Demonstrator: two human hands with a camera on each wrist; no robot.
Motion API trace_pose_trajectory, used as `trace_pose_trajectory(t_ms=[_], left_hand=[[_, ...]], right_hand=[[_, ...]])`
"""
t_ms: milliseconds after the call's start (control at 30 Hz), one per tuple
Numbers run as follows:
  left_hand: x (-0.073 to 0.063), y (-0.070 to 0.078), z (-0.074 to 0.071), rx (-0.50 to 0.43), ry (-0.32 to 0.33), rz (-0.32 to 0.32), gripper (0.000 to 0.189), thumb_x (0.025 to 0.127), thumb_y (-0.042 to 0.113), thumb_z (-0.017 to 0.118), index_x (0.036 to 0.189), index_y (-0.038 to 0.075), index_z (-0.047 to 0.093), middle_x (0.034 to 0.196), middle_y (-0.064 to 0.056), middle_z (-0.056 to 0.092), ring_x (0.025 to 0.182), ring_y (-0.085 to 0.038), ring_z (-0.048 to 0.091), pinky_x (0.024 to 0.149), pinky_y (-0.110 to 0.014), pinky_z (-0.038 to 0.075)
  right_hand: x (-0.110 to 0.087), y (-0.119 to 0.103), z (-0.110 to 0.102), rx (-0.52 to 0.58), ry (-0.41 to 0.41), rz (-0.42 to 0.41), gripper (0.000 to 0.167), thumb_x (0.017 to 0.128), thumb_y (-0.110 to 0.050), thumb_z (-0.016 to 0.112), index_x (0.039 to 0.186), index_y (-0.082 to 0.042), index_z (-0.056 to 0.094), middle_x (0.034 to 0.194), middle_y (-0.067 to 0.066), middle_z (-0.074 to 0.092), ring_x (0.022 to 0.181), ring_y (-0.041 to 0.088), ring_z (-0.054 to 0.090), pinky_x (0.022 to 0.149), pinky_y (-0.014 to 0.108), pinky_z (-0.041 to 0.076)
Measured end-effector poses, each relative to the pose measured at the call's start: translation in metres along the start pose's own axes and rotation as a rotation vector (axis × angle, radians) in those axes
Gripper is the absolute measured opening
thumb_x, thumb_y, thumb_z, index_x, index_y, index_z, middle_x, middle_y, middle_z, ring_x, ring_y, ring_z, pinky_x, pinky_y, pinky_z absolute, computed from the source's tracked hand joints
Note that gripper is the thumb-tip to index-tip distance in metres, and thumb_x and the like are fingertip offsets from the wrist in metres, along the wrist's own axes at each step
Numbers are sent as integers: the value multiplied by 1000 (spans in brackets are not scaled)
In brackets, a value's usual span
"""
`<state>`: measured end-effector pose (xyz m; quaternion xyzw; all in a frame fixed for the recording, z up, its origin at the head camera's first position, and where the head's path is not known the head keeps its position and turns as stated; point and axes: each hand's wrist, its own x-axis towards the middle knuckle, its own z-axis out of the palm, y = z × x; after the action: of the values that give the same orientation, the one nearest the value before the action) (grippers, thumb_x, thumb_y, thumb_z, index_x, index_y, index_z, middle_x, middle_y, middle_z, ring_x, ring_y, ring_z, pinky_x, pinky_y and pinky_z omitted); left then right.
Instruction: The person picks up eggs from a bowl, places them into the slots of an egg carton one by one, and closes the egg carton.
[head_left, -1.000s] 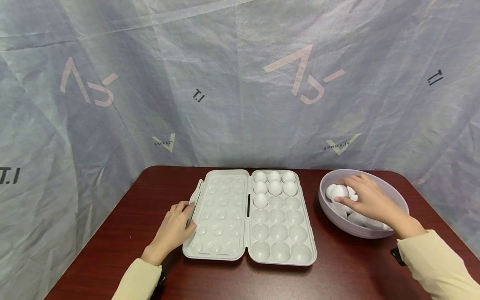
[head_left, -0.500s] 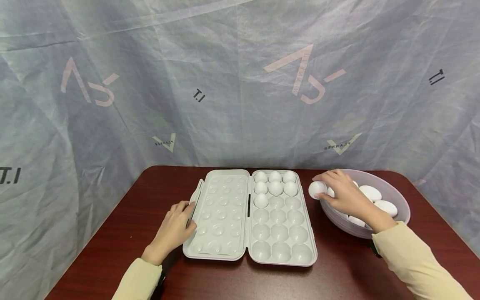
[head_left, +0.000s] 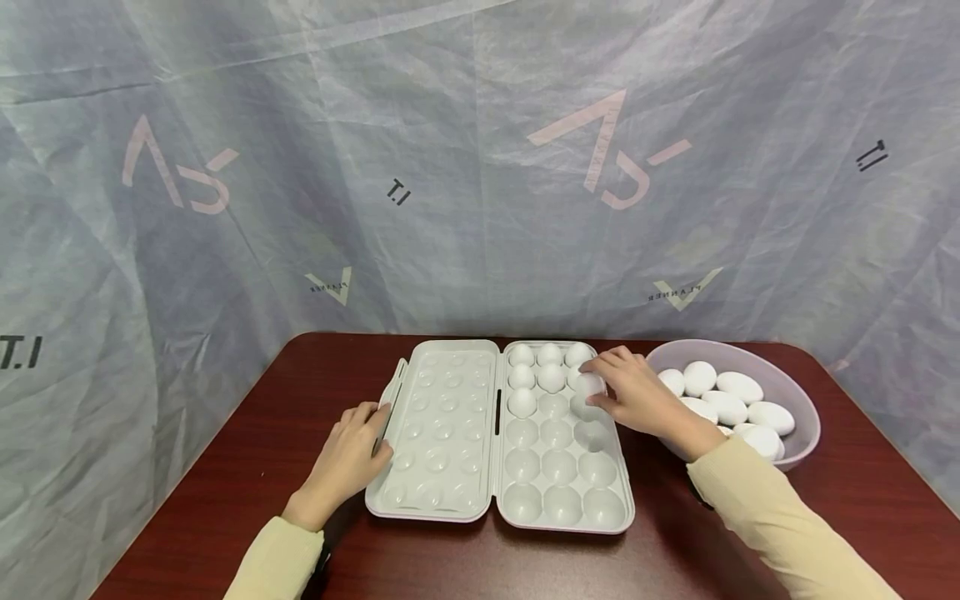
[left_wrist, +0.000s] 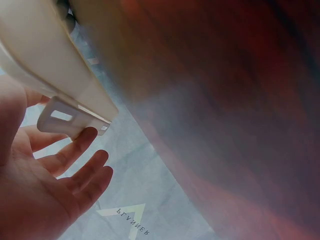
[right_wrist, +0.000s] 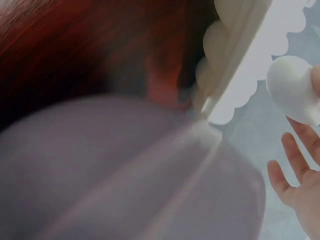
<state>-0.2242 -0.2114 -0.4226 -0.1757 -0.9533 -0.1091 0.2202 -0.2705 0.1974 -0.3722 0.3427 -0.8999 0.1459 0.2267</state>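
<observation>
In the head view a white plastic egg tray (head_left: 556, 462) lies open on the table, hinged to its lid (head_left: 442, 429) on the left. Several white eggs (head_left: 522, 403) sit in its back cups. My right hand (head_left: 637, 396) holds an egg (right_wrist: 290, 87) between thumb and fingers over the tray's right column, near the third row from the back. My left hand (head_left: 348, 450) grips the lid's outer left edge, with fingers around the slotted latch flap (left_wrist: 72, 117) in the left wrist view; part of its thumb is hidden behind the lid.
A pale purple bowl (head_left: 806, 417) with several white eggs (head_left: 726, 408) stands right of the tray, partly behind my right forearm. The dark red table (head_left: 255, 467) reaches back to a grey printed cloth (head_left: 480, 208) hanging behind it.
My right hand has lifted an egg out of the bowl and carried it left to above the tray's right column. My left hand has stayed at the lid's edge.
</observation>
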Motion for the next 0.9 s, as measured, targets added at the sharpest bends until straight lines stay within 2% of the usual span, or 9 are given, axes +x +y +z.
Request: trace_pose_trajectory(t_ms=[133,400,667,900], left_hand=[[0,0,0,1,-2,2,46,75,10,61,119,-2,58,109,-18,57,102,-39,52,78,-49,44],[0,0,0,4,-1,2,45,75,10,61,119,-2,58,110,-18,56,101,-39,52,77,-48,44],[-1,0,1,2,-1,1,45,75,10,61,119,-2,58,110,-17,57,102,-39,52,77,-48,44],[-1,-1,1,1,-1,-1,46,75,10,62,119,-2,58,110,-17,57,102,-38,52,77,-48,44]], right_hand=[[6,-4,10,7,-29,-1,38,71,-17,76,105,-7,63,102,4,63,97,25,50,77,41,37],[17,-10,26,12,-28,-66,40,70,-16,76,106,-7,62,99,2,62,96,22,49,74,38,37],[20,-14,38,0,-77,-39,39,72,-17,75,107,-7,61,101,2,62,99,23,49,83,43,39],[19,-12,47,-15,-79,-43,38,71,-20,76,104,-9,61,98,1,62,96,21,50,78,42,40]])
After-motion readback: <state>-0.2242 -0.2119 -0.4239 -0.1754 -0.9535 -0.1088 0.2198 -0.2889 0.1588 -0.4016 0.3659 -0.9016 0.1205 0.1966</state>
